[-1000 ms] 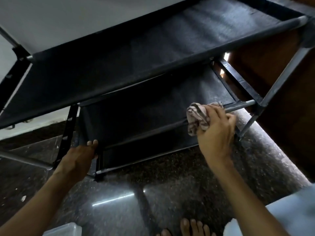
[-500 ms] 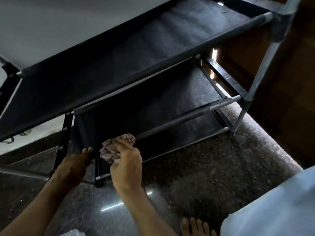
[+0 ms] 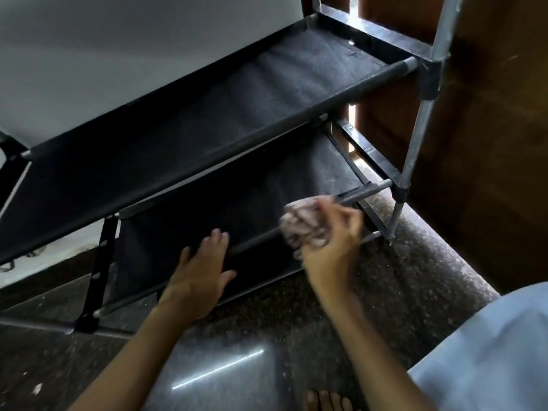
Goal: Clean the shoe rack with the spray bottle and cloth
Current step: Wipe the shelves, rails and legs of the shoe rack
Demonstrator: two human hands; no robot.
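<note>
The shoe rack (image 3: 409, 149) has grey metal tubes and black fabric shelves, and it fills the upper half of the view. My right hand (image 3: 332, 247) grips a crumpled pinkish-grey cloth (image 3: 302, 223) against the front bar (image 3: 364, 191) of the lower shelf, near its right end; the hand is motion-blurred. My left hand (image 3: 198, 277) lies flat with straight fingers on the black fabric of the lower shelf (image 3: 237, 191), left of the cloth. No spray bottle is in view.
The rack stands on a dark speckled stone floor (image 3: 296, 336). A brown wooden panel (image 3: 489, 143) rises right beside the rack's right post. A white wall (image 3: 118, 54) is behind. My bare toes (image 3: 323, 400) and light blue clothing (image 3: 489, 351) show at the bottom right.
My right hand swept the cloth along the lower front bar to the left end and back to the right. My left hand left the rack's left corner and now rests flat on the lower shelf.
</note>
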